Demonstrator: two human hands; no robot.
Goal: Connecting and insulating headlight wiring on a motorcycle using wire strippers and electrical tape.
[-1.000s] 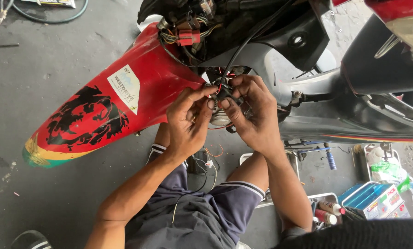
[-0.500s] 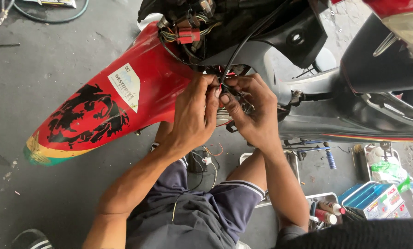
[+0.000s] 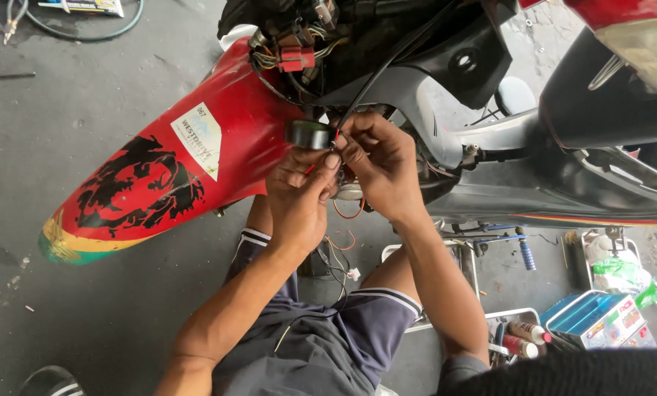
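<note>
My left hand (image 3: 299,194) and my right hand (image 3: 376,161) meet under the front of a motorbike, beside its red front mudguard (image 3: 174,169) with a black dragon print. A roll of black tape (image 3: 308,134) sits at my left fingertips, and its end runs to the thin wires (image 3: 337,139) pinched in my right fingers. Black cables (image 3: 387,70) lead up from my right hand into the open body. Red connectors (image 3: 295,55) and a wire bundle hang above. Loose red and orange wires (image 3: 347,238) dangle below my hands.
Black body panels (image 3: 445,66) and the bike's frame stretch to the right. On the concrete floor lie a hose (image 3: 86,33) at top left, a blue box (image 3: 585,312) and a tray with small tubes (image 3: 522,337) at bottom right. My knees in dark shorts (image 3: 321,337) are below.
My hands have shifted slightly up and left. The black tape roll has come into sight at my left fingertips, where earlier both hands were closed around the wiring.
</note>
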